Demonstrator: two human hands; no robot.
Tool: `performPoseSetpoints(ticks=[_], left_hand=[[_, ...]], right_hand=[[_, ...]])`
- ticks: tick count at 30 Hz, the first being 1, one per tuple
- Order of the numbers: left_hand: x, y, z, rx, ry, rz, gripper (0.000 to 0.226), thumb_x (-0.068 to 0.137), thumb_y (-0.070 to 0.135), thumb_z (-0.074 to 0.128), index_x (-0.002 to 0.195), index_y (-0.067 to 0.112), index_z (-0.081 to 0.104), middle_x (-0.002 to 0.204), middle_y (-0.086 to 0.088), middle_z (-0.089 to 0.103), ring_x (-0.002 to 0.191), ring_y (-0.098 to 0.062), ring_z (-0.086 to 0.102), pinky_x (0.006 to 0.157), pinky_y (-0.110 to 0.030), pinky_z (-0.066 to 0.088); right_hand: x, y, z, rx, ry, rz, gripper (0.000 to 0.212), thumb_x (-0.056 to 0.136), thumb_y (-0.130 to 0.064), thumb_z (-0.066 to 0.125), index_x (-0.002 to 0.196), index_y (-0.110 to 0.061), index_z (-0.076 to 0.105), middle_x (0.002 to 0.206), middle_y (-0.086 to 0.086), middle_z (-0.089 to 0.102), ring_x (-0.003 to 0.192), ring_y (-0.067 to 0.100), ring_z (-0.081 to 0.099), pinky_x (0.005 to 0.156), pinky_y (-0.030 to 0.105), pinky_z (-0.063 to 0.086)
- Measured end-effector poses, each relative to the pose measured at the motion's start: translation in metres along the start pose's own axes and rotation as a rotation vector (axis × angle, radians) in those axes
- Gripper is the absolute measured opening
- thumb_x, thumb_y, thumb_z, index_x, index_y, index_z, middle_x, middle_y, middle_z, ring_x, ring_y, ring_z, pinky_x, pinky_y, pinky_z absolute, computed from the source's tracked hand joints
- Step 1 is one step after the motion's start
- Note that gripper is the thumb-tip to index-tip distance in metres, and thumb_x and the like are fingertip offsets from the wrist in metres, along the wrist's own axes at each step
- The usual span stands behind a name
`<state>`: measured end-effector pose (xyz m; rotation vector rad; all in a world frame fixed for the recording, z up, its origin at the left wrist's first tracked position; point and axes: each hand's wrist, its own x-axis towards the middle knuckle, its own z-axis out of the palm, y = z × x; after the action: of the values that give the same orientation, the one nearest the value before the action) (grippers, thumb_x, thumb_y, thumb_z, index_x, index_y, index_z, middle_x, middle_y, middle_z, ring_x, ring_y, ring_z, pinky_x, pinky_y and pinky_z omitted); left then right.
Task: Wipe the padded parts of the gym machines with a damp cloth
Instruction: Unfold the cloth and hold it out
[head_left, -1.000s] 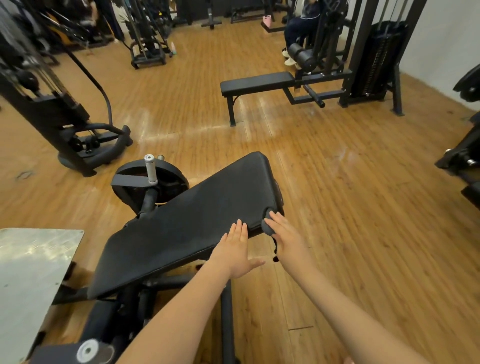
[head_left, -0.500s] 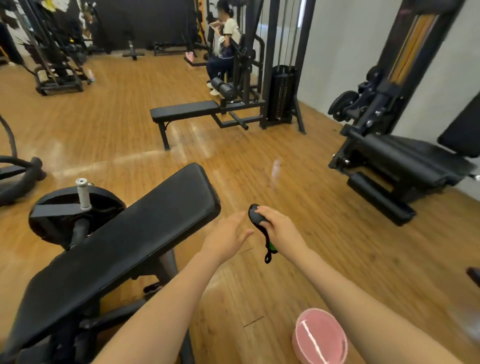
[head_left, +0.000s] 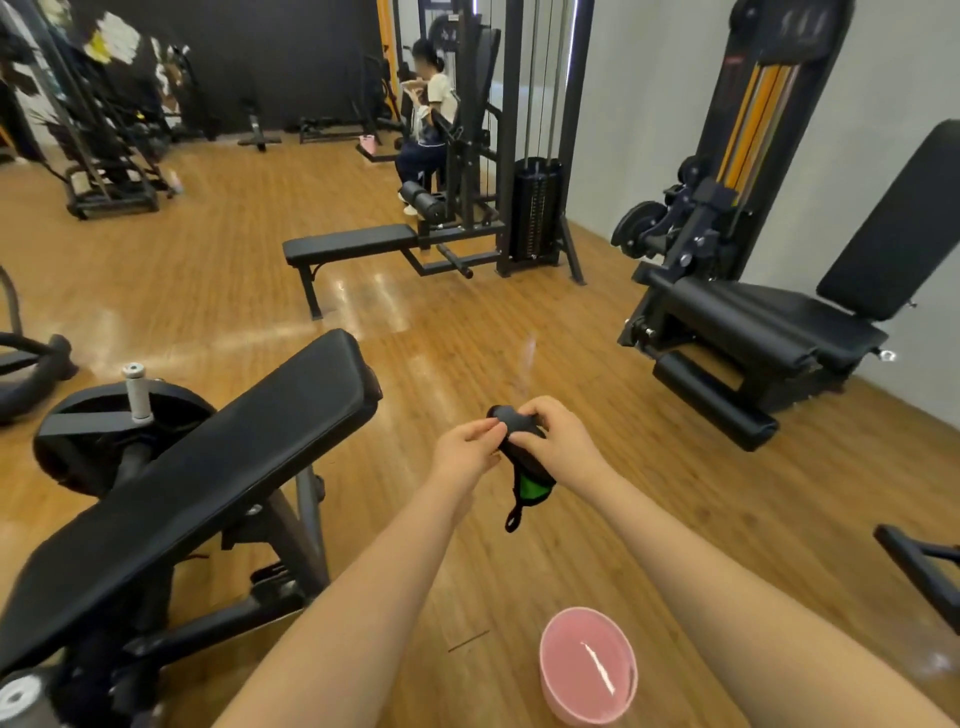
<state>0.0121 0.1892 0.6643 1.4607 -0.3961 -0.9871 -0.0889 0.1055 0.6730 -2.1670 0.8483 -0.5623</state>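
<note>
hands now joined on the dark rolled cloth with a green patch and a dangling black loop (head_left: 519, 457); half a second back held by the right alone, the left loosely curled just beside it. left hand (head_left: 465, 449) pinching the upper edge of the cloth with fingertips, right hand (head_left: 558, 441) wrapped round its middle. cloth raised in mid-air over the floor, clear of the long black padded incline bench (head_left: 208, 467), off its right end. view swung up and rightward since then, more of the wall side showing.

glossy honey-coloured wooden plank floor (head_left: 467, 332) with streaks of light. pink round plastic basin (head_left: 589, 670) on the boards below, between the forearms, holding what looks like water. black weight plate on a grey peg (head_left: 124, 421) behind the bench. black flat bench (head_left: 348, 247) joined to a cable stack farther off, a seated person (head_left: 428, 130) there. black padded leg machine (head_left: 769, 322) by the pale wall at right.

cloth bunched, rounded at the top, green showing low down, loop hanging free.
</note>
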Motion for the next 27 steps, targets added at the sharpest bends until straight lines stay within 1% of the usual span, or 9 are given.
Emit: performPoseSetpoints(ticks=[6, 8, 11, 14, 17, 20, 23, 25, 27], left_hand=[[-0.021, 0.016, 0.066, -0.175, 0.090, 0.020, 0.009, 0.097, 0.002, 0.053, 0.093, 0.006, 0.059, 0.109, -0.014, 0.062, 0.108, -0.026, 0.058, 0.092, -0.031, 0.048], [-0.028, 0.032, 0.076, -0.112, 0.111, 0.090, 0.010, 0.097, 0.000, 0.052, 0.099, 0.007, 0.060, 0.108, -0.012, 0.060, 0.100, -0.023, 0.059, 0.083, -0.030, 0.050], [-0.044, 0.069, 0.087, 0.092, 0.041, 0.215, 0.020, 0.098, 0.001, 0.051, 0.114, 0.011, 0.059, 0.112, -0.005, 0.060, 0.099, -0.017, 0.057, 0.083, -0.028, 0.051], [-0.057, 0.106, 0.094, 0.370, -0.021, 0.328, 0.026, 0.097, 0.003, 0.053, 0.119, 0.014, 0.063, 0.107, 0.001, 0.063, 0.095, -0.006, 0.057, 0.082, -0.021, 0.049], [-0.070, 0.143, 0.098, 0.546, -0.044, 0.453, 0.025, 0.095, 0.002, 0.055, 0.114, 0.015, 0.066, 0.098, 0.008, 0.063, 0.086, 0.006, 0.054, 0.066, -0.008, 0.045], [-0.080, 0.180, 0.092, 0.686, -0.027, 0.535, 0.022, 0.094, 0.004, 0.058, 0.109, 0.016, 0.068, 0.099, 0.004, 0.066, 0.088, 0.001, 0.058, 0.070, -0.010, 0.046], [-0.088, 0.212, 0.078, 0.848, -0.012, 0.606, 0.021, 0.094, 0.004, 0.058, 0.108, 0.015, 0.068, 0.102, -0.003, 0.067, 0.089, -0.006, 0.060, 0.073, -0.009, 0.048], [-0.094, 0.226, 0.072, 0.938, -0.011, 0.654, 0.023, 0.095, 0.006, 0.058, 0.114, 0.014, 0.066, 0.103, -0.002, 0.064, 0.090, -0.006, 0.057, 0.075, -0.009, 0.046], [-0.097, 0.233, 0.070, 1.053, -0.044, 0.647, 0.023, 0.094, 0.014, 0.061, 0.116, 0.017, 0.065, 0.107, 0.000, 0.063, 0.099, -0.012, 0.057, 0.085, -0.023, 0.046]], right_hand=[[-0.016, 0.027, -0.085, 0.187, -0.079, 0.053, 0.018, 0.078, -0.007, 0.073, 0.080, -0.011, 0.055, 0.084, -0.001, 0.060, 0.079, 0.007, 0.055, 0.064, 0.015, 0.044], [-0.016, 0.036, -0.114, 0.079, -0.123, 0.053, 0.021, 0.075, -0.010, 0.076, 0.078, -0.008, 0.055, 0.078, 0.003, 0.056, 0.075, 0.013, 0.051, 0.066, 0.027, 0.040], [-0.008, 0.032, -0.151, -0.077, -0.309, 0.074, 0.022, 0.077, -0.021, 0.075, 0.079, -0.012, 0.055, 0.075, 0.000, 0.053, 0.073, 0.014, 0.049, 0.066, 0.027, 0.039], [0.002, 0.001, -0.177, -0.049, -0.368, 0.069, 0.046, 0.079, -0.028, 0.073, 0.121, -0.025, 0.052, 0.112, -0.004, 0.059, 0.104, 0.014, 0.055, 0.084, 0.029, 0.045], [0.010, -0.041, -0.190, 0.154, -0.373, -0.115, 0.068, 0.086, -0.021, 0.066, 0.143, -0.033, 0.031, 0.142, -0.006, 0.041, 0.129, 0.012, 0.038, 0.104, 0.034, 0.036], [0.016, -0.076, -0.197, 0.157, -0.384, -0.233, 0.044, 0.089, -0.013, 0.061, 0.130, -0.026, 0.053, 0.123, -0.007, 0.059, 0.111, 0.004, 0.052, 0.095, 0.028, 0.042], [0.028, -0.098, -0.206, 0.063, -0.201, -0.298, 0.012, 0.086, -0.012, 0.065, 0.096, -0.010, 0.070, 0.089, -0.001, 0.067, 0.081, 0.007, 0.058, 0.081, 0.030, 0.049], [0.035, -0.110, -0.213, -0.014, -0.119, -0.337, 0.006, 0.086, -0.014, 0.065, 0.086, -0.011, 0.069, 0.079, -0.003, 0.063, 0.074, 0.007, 0.056, 0.073, 0.027, 0.046], [0.041, -0.121, -0.215, -0.094, -0.062, -0.391, 0.012, 0.089, -0.017, 0.061, 0.087, -0.008, 0.067, 0.081, -0.003, 0.059, 0.078, 0.011, 0.055, 0.073, 0.028, 0.046]])
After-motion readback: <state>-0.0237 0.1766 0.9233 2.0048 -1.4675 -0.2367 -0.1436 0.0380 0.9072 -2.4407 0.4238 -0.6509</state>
